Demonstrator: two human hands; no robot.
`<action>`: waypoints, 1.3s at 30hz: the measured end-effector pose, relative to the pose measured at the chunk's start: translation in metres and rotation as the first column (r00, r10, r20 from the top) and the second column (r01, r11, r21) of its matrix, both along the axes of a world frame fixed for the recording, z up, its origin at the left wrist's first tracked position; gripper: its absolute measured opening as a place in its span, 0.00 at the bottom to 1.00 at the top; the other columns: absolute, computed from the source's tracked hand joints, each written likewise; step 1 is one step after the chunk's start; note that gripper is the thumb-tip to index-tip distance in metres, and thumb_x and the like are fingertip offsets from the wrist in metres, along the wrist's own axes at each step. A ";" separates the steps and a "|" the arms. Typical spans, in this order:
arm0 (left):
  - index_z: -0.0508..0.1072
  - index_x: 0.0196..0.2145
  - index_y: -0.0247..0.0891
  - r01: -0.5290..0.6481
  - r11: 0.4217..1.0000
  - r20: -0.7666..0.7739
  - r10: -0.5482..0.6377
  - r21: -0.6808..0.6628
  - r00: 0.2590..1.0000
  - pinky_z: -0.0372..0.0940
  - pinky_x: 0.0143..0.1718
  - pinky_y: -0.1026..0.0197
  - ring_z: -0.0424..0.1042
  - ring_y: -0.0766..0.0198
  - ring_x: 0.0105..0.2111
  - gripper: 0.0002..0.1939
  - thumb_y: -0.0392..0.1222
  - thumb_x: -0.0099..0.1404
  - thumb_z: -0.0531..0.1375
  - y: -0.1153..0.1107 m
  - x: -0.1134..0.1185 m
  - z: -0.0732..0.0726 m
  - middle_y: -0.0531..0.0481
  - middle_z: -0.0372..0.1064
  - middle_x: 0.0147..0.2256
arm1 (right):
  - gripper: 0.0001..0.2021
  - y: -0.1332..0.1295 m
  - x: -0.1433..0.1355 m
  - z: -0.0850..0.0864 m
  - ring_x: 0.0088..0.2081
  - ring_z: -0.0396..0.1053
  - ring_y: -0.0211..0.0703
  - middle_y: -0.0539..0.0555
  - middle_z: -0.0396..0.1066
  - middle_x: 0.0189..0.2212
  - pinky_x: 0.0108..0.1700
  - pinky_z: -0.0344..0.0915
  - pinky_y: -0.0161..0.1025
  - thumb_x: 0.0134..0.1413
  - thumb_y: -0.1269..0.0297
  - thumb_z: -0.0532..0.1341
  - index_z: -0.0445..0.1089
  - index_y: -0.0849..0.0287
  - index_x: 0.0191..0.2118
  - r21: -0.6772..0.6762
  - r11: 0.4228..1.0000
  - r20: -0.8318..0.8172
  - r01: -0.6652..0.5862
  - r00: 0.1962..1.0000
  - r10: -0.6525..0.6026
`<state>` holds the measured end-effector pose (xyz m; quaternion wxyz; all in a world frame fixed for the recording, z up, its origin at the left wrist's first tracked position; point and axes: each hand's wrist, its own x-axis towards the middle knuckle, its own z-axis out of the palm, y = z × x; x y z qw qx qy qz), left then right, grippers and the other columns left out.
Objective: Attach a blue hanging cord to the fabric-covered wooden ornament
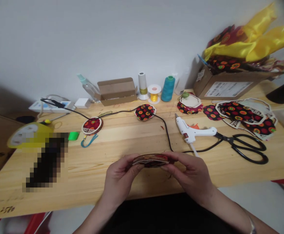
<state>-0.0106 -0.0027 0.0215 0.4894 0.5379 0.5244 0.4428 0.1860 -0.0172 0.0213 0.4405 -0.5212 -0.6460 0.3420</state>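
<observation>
Between my two hands is a layered round fabric-covered piece (151, 161) with a dark patterned face and pale cut-out edges, tilted so that I see mostly its rim. My left hand (119, 178) pinches its left side between thumb and fingers. On the opposite side my right hand (192, 172) grips it the same way. Just beyond my right hand lies a white glue gun (190, 130) with an orange trigger. Black-handled scissors (244, 146) rest to its right. A similar round red piece (92, 125) with a blue cord (89, 141) lies to the left.
Patterned fabric pieces and pale frames (244, 113) lie at right, before a cardboard box (227, 84) heaped with fabric. Along the wall stand a teal thread cone (168, 89), a yellow spool (154, 94), and a small open box (117, 92). A black cable (167, 130) crosses the table.
</observation>
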 end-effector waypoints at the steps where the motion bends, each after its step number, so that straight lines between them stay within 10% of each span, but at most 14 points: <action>1: 0.77 0.33 0.45 -0.003 1.000 -0.029 0.004 0.024 1.000 0.68 0.32 0.70 0.74 0.69 0.29 0.12 0.30 0.52 0.62 0.000 0.000 0.001 0.58 0.77 0.29 | 0.11 0.000 0.000 -0.001 0.34 0.73 0.37 0.48 0.76 0.34 0.35 0.68 0.33 0.49 0.69 0.62 0.72 0.53 0.41 0.024 1.000 0.021 0.004 1.000 -0.005; 16: 0.77 0.34 0.45 0.088 0.977 -0.212 -0.045 0.196 0.976 0.67 0.31 0.72 0.74 0.70 0.28 0.12 0.30 0.55 0.60 0.001 0.002 0.004 0.58 0.77 0.29 | 0.11 -0.001 0.004 -0.007 0.32 0.73 0.36 0.45 0.76 0.32 0.32 0.65 0.31 0.54 0.71 0.58 0.71 0.48 0.40 0.051 0.998 0.109 -0.020 0.994 0.015; 39: 0.77 0.36 0.42 0.107 0.986 0.041 -0.103 -0.129 0.994 0.68 0.37 0.65 0.74 0.64 0.34 0.09 0.34 0.56 0.60 0.004 0.000 0.007 0.52 0.78 0.34 | 0.12 0.002 0.003 0.005 0.30 0.71 0.39 0.49 0.75 0.30 0.32 0.66 0.34 0.53 0.62 0.59 0.69 0.51 0.45 -0.033 0.993 0.130 -0.109 0.985 0.112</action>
